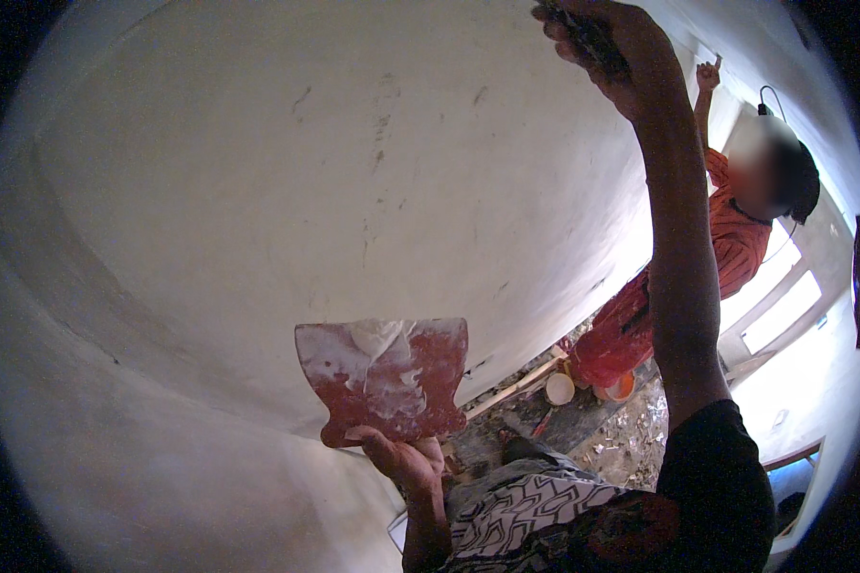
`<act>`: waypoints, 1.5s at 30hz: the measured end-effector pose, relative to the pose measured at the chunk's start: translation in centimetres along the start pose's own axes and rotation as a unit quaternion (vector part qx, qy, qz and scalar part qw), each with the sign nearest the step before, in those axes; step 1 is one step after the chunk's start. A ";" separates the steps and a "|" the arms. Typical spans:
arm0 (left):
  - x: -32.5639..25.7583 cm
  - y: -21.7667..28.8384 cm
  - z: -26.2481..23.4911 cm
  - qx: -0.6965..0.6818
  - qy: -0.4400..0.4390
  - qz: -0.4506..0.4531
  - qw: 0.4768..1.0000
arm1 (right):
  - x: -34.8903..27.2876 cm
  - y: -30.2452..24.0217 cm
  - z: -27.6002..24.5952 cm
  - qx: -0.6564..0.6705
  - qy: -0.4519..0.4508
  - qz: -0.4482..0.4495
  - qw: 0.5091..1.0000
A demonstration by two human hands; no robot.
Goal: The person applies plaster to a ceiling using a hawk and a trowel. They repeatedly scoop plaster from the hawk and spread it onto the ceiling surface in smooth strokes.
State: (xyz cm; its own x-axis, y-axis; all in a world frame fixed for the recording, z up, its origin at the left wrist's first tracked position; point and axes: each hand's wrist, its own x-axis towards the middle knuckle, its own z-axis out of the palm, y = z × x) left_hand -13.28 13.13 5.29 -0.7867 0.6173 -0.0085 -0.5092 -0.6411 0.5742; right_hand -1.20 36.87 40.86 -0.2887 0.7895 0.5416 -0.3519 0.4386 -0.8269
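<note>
Left hand [403,458] at 6 o'clock, fingers wrapped round the base of a red board [384,380] held nearly upright, putty [377,336] smeared near its top edge. Right hand [607,48] raised to 1 o'clock, fist closed on a dark tool [583,33] against the white wall [306,172]; blade not visible. A person in orange [731,239] works at 3 o'clock.

Risks: putty could slide off the steep board; overhead reach may tire the arm, leaving uneven strokes.

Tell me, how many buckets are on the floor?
2. A white bucket stands by the foot of the wall, and an orange bucket sits just right of it, partly behind the co-worker's legs. More may be hidden.
</note>
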 end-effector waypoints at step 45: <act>0.6 -1.5 -2.0 -0.054 -0.001 -0.003 0.999 | 8.2 -9.1 -1.6 -0.009 -0.168 0.187 0.968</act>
State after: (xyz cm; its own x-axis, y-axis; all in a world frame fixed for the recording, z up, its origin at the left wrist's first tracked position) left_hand -13.70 13.51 2.77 -0.7827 0.6223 -0.0104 -0.5490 -0.6825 0.4825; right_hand 1.06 39.97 52.60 -0.6670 0.7120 0.2194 -0.1517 0.1585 -0.9756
